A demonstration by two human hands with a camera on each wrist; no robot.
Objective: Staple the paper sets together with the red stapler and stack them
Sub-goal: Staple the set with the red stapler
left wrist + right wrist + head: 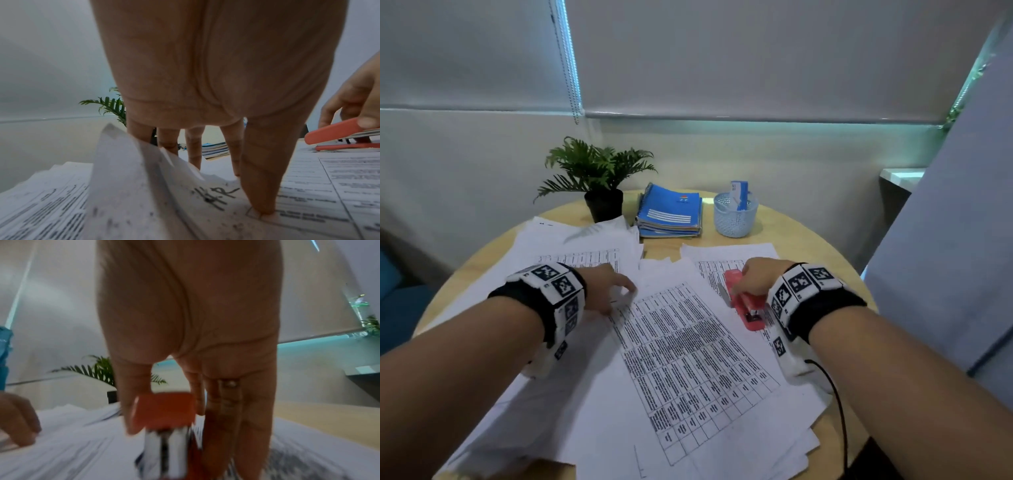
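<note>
Printed paper sets lie spread over the round wooden table (811, 240). The middle paper set (688, 346) carries a dense table. My left hand (616, 291) holds its upper left corner. In the left wrist view the thumb (265, 201) presses on top of the paper set (308, 194), while the fingers (193, 146) reach behind its raised edge, their tips hidden. My right hand (760, 277) grips the red stapler (744, 303) on the sheets to the right. The right wrist view shows thumb and fingers on either side of the stapler (164, 408). Its mouth (333, 131) gapes, with nothing in it.
At the back stand a potted plant (599, 178), a stack of blue notebooks (671, 212) and a pale blue basket (736, 216). More sheets lie at the left (571, 253) and back right (729, 253). A black cable (840, 411) runs from my right wrist.
</note>
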